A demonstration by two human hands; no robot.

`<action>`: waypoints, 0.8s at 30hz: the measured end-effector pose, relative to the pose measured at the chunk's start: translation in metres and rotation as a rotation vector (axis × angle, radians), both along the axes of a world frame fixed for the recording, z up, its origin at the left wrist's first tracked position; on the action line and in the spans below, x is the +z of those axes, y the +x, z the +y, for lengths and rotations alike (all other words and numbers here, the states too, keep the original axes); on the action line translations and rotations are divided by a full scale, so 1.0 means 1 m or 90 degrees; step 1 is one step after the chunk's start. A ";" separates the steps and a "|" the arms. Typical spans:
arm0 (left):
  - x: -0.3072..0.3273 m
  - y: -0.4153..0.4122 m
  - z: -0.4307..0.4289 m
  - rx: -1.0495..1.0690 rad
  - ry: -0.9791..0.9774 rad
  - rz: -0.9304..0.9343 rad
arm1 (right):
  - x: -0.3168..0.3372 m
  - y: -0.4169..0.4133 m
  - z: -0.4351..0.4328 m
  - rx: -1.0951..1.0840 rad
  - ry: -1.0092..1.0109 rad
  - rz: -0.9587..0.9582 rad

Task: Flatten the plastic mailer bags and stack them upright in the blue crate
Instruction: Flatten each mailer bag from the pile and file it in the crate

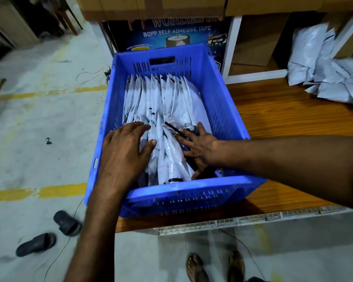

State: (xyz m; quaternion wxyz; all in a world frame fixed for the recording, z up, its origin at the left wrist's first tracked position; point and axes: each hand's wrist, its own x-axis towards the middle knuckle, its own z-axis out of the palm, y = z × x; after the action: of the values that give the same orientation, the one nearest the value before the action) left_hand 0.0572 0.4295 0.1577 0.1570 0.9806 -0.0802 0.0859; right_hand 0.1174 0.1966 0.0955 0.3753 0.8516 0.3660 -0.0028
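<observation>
A blue crate (216,92) stands at the left end of a wooden table (289,123). Inside it several white plastic mailer bags (163,98) stand upright in a row from front to back. My left hand (126,151) lies flat on the left side of the row, fingers straight, thumb against a bag. My right hand (198,147) presses with spread fingers on the right side of the row, near a crumpled bag top (170,121) with a black strip. Neither hand grips a bag. A loose pile of white mailers (324,78) lies on the table at the far right.
A tape carton (171,35) and cardboard boxes (151,7) stand behind the crate. A white shelf frame (234,47) rises at the table's back. Two black slippers (49,235) lie on the concrete floor at the left. My feet (214,265) stand below the table's metal edge.
</observation>
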 end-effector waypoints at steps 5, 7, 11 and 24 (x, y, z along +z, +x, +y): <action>0.002 0.001 0.000 0.005 -0.020 -0.015 | 0.034 0.002 0.016 -0.090 -0.044 0.265; 0.006 -0.002 -0.002 0.007 -0.045 -0.029 | 0.056 -0.002 0.008 -0.133 -0.020 0.321; 0.021 -0.012 -0.009 0.068 -0.060 -0.099 | 0.097 -0.012 -0.020 -0.074 0.118 0.269; 0.014 -0.065 -0.225 0.119 -0.276 -0.198 | 0.049 -0.075 -0.238 0.007 0.631 0.070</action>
State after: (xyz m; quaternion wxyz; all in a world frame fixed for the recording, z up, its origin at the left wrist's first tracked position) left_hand -0.0078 0.2041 0.1720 0.3407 0.9022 0.0078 0.2643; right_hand 0.0428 -0.0409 0.1445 -0.0944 0.9240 0.3474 0.1285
